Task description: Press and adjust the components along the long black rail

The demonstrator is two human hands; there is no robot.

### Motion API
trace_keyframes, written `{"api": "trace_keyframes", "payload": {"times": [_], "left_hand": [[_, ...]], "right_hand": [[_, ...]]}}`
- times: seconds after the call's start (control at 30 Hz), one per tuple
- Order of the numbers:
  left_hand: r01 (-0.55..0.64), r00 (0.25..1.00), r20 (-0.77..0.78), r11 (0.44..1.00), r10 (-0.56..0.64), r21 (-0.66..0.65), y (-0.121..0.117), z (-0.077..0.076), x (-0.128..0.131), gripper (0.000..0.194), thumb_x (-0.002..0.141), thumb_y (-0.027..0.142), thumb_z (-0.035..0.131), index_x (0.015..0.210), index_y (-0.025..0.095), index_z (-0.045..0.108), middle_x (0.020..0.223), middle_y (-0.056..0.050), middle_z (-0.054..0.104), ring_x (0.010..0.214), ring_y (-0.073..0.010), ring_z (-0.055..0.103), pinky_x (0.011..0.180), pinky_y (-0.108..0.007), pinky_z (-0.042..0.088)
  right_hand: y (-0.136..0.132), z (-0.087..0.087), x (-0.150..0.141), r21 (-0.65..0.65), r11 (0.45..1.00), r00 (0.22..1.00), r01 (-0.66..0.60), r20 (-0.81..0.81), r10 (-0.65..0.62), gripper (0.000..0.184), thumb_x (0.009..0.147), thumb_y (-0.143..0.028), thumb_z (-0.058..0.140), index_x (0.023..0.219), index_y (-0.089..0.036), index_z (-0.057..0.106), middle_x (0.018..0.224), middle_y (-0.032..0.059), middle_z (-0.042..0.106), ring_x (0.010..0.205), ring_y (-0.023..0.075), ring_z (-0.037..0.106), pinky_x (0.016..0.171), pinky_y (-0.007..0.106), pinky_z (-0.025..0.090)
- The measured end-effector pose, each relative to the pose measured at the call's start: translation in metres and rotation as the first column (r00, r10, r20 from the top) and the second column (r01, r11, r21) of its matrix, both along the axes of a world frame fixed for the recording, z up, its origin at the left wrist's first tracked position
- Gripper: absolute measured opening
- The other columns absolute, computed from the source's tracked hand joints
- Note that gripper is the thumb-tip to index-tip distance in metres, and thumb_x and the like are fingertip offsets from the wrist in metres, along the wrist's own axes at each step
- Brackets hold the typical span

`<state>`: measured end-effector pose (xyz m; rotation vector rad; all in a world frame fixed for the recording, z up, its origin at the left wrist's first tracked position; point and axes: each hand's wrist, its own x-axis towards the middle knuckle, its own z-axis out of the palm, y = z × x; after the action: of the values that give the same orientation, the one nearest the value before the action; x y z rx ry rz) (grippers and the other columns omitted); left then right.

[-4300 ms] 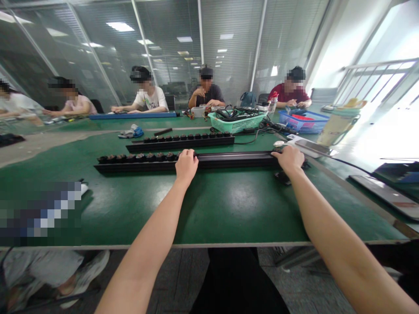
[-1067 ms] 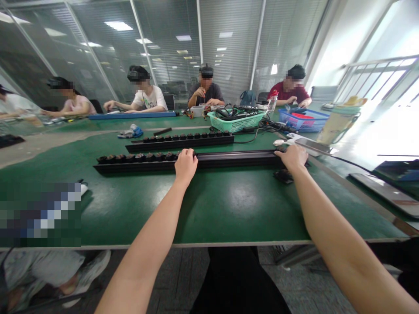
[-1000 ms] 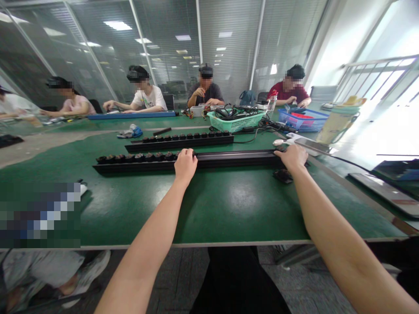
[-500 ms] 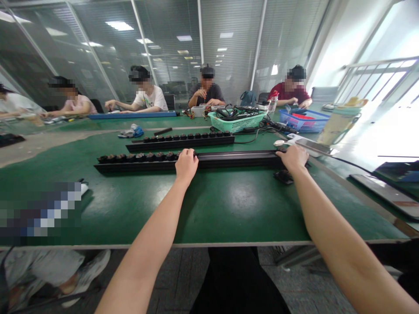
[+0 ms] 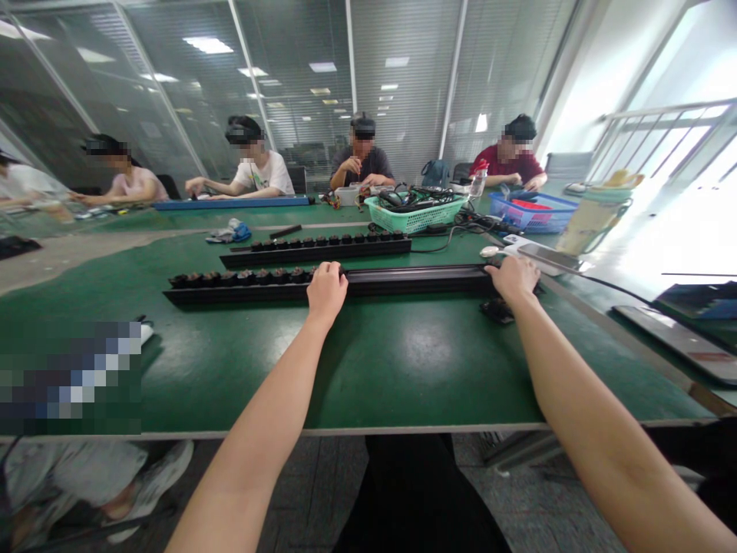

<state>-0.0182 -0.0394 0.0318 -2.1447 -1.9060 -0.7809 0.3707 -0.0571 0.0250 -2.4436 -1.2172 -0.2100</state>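
A long black rail (image 5: 414, 281) lies crosswise on the green table, with a row of round black pieces (image 5: 245, 278) along its left half. My left hand (image 5: 328, 289) is closed over the rail near its middle, at the right end of that row. At the rail's right end, my right hand (image 5: 514, 277) grips it with the thumb on the near side. The fingertips of both hands are partly hidden behind the rail. A small black item (image 5: 496, 310) rests on the table just below my right hand.
Behind it lies a second black rail (image 5: 316, 250) with similar pieces. Farther back stand a green basket (image 5: 411, 219) of cables and a blue basket (image 5: 533, 213). A phone (image 5: 679, 342) and a yellowish cup (image 5: 596, 219) are at right. Several people sit across the table (image 5: 368, 384).
Both hands keep their places on the rail. The whole view has shifted very slightly; nothing else visibly differs.
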Motion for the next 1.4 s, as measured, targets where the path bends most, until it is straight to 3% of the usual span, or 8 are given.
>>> {"api": "trace_keyframes", "payload": {"times": [0.8,1.17,1.4], "left_hand": [[-0.009,1.0,-0.028,1.0,0.01,0.016,0.0,0.0,0.001,0.028,0.101,0.027,0.049,0.124,0.022,0.063,0.131,-0.01,0.064,0.119,-0.0257,0.062,0.086,-0.034,0.057],[0.002,1.0,-0.012,1.0,-0.002,0.006,0.002,-0.002,0.0,0.027,0.102,0.026,0.049,0.125,0.022,0.062,0.131,-0.011,0.062,0.12,-0.0256,0.061,0.088,-0.034,0.056],[0.002,1.0,-0.012,1.0,-0.002,0.011,0.002,-0.002,0.0,0.027,0.101,0.025,0.049,0.124,0.021,0.063,0.129,-0.011,0.063,0.12,-0.0261,0.062,0.087,-0.034,0.056]], "right_hand": [[0.002,-0.001,0.004,0.043,0.999,1.0,0.022,-0.016,-0.022,0.043,0.095,-0.037,0.066,0.123,-0.004,0.072,0.13,0.0272,0.066,0.129,0.0397,0.059,0.107,0.05,0.046],[0.004,-0.005,0.013,0.025,0.998,0.997,0.059,-0.059,-0.058,0.058,0.091,-0.049,0.069,0.125,-0.002,0.07,0.133,0.0303,0.059,0.128,0.041,0.057,0.107,0.052,0.044],[0.008,-0.012,0.024,0.044,0.999,0.994,0.028,-0.104,-0.024,0.054,0.089,-0.052,0.068,0.118,-0.007,0.072,0.126,0.0274,0.061,0.118,0.0389,0.058,0.101,0.052,0.045]]}}
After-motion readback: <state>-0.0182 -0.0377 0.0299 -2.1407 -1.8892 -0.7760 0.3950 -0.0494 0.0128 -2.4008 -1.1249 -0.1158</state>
